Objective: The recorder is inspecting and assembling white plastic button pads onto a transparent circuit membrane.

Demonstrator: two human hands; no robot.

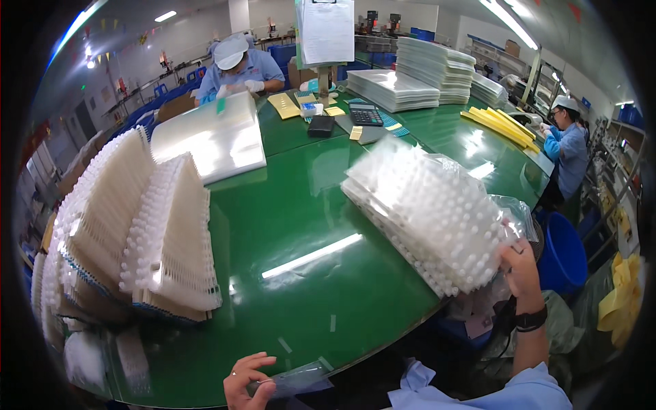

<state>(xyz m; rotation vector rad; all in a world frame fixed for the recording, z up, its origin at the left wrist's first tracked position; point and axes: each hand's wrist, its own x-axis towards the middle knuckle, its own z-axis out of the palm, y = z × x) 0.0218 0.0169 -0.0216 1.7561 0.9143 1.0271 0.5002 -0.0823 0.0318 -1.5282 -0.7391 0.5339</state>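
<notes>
The right hand [521, 268] grips the near right corner of a stack of clear blister trays [429, 215] wrapped in a transparent plastic bag, fingers curled over the bag's edge; a dark watch [531, 319] sits on that wrist. The stack lies tilted at the right edge of the green worktop [301, 225], partly overhanging it. The left hand [244, 381] is at the near edge of the worktop, its fingers pinched shut on a small flat clear plastic piece [297, 378] that lies along that edge. Along the left edge stand tall leaning stacks of white ribbed trays [137, 232]. Behind them, toward the far left corner, lies a pile of clear plastic sheets [208, 137]. At the far edge are a calculator [365, 115], a black wallet-like case [321, 126], yellow slips and more stacks of clear trays [410, 78]. Yellow strips [499, 126] lie at the far right edge. A blue bin [564, 253] stands beside the worktop's right edge. Two other people in blue coats and white caps work at the far side and the right side.
</notes>
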